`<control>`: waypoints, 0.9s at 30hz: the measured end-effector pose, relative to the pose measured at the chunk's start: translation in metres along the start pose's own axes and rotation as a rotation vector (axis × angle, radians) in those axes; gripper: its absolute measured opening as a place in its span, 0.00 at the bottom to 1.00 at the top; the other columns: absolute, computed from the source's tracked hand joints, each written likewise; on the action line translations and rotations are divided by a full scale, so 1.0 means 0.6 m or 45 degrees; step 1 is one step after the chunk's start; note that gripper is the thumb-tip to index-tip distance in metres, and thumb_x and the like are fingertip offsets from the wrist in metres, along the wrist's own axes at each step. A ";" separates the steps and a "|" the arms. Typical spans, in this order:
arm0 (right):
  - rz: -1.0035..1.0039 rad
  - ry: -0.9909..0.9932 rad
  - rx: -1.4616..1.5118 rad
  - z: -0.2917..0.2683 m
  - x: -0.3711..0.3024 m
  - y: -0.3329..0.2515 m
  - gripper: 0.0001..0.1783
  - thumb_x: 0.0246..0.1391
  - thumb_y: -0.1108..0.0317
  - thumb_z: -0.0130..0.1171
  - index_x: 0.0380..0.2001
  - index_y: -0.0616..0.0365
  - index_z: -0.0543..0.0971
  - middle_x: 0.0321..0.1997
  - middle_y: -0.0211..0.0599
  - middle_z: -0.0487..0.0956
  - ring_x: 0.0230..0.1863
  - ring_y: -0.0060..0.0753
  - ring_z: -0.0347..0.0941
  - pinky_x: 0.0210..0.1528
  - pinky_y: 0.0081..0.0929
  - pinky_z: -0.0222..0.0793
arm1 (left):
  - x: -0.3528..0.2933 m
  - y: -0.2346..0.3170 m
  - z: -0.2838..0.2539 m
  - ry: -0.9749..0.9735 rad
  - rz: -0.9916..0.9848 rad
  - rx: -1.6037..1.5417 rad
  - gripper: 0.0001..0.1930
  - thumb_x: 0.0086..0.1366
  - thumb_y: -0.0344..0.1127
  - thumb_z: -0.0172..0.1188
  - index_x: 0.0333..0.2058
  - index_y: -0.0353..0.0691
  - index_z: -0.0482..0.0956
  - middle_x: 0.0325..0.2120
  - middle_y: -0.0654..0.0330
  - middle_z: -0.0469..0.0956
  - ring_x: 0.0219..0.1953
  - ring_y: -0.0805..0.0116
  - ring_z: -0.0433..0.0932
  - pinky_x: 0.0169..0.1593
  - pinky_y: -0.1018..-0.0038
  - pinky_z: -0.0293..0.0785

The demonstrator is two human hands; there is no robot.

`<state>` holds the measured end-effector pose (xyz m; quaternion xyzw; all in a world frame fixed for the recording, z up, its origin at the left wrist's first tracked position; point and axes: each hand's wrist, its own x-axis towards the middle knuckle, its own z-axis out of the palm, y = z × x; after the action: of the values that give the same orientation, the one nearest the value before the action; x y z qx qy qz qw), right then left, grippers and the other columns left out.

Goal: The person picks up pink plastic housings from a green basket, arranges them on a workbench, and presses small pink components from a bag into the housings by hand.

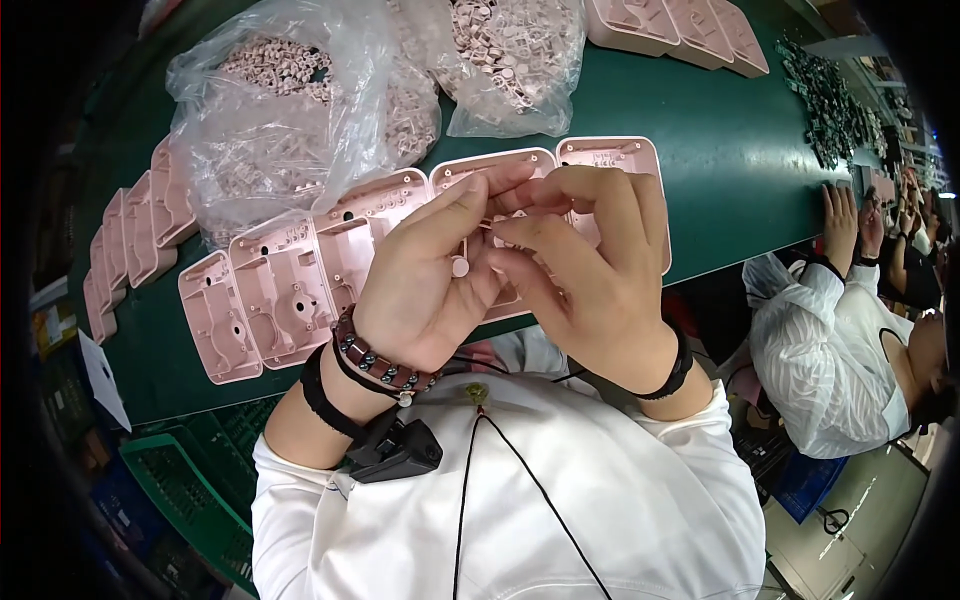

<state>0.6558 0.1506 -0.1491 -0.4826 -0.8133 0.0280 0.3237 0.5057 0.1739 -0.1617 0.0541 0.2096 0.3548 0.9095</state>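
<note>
Over a row of pink plastic housings (222, 340), both hands meet in front of my chest. My left hand (425, 270) is cupped palm up with its fingers curled, and a small pink plastic part with a round button-like end (460, 267) lies in it. My right hand (605, 270) reaches in from the right, thumb and forefinger pinched on a thin pink piece (487, 224) just above the left palm. Whether this piece joins the round-ended part cannot be made out. Under the hands, the middle housings are partly hidden.
Behind the row stand clear plastic bags (290, 150) full of small pink parts. More pink housings (160, 200) are stacked at the left and others (690, 35) at the far right. Dark small parts (820, 100) lie on the green table (710, 130). A co-worker (830, 350) sits at the right.
</note>
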 end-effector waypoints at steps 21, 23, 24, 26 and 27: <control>0.238 0.145 1.268 -0.011 -0.004 0.090 0.09 0.38 0.76 0.62 0.27 0.56 0.74 0.27 0.29 0.70 0.31 0.32 0.65 0.33 0.25 0.59 | 0.037 0.015 0.037 -0.288 -0.235 0.639 0.07 0.67 0.32 0.44 0.39 0.35 0.63 0.29 0.61 0.71 0.25 0.79 0.67 0.28 0.84 0.65; 0.248 0.159 1.299 -0.019 -0.007 0.109 0.09 0.39 0.75 0.61 0.27 0.56 0.74 0.27 0.29 0.70 0.30 0.32 0.65 0.32 0.25 0.59 | 0.051 0.004 0.042 -0.291 -0.178 0.844 0.06 0.66 0.32 0.46 0.38 0.35 0.63 0.28 0.61 0.71 0.23 0.79 0.68 0.27 0.84 0.65; 0.153 -0.001 1.130 -0.034 -0.008 0.123 0.09 0.39 0.75 0.62 0.27 0.56 0.74 0.27 0.30 0.71 0.29 0.31 0.65 0.31 0.24 0.59 | 0.057 -0.001 0.039 -0.280 -0.144 0.957 0.06 0.65 0.31 0.47 0.37 0.35 0.62 0.28 0.61 0.72 0.23 0.79 0.68 0.26 0.84 0.65; -0.034 -0.318 0.782 -0.061 -0.007 0.150 0.09 0.40 0.75 0.62 0.28 0.55 0.75 0.28 0.31 0.72 0.27 0.28 0.65 0.30 0.23 0.60 | 0.071 -0.012 0.035 -0.255 -0.074 1.173 0.07 0.63 0.28 0.50 0.35 0.35 0.61 0.26 0.61 0.73 0.22 0.79 0.69 0.24 0.83 0.65; -0.034 -0.329 0.785 -0.067 -0.005 0.158 0.09 0.40 0.75 0.62 0.28 0.55 0.75 0.28 0.31 0.72 0.27 0.28 0.65 0.30 0.23 0.60 | 0.077 -0.014 0.038 -0.250 -0.071 1.162 0.07 0.63 0.28 0.50 0.35 0.35 0.61 0.26 0.61 0.73 0.22 0.79 0.69 0.24 0.83 0.65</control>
<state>0.7519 0.1880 -0.1532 -0.3435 -0.8072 0.3297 0.3490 0.5510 0.1999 -0.1591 0.4764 0.2587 0.1948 0.8174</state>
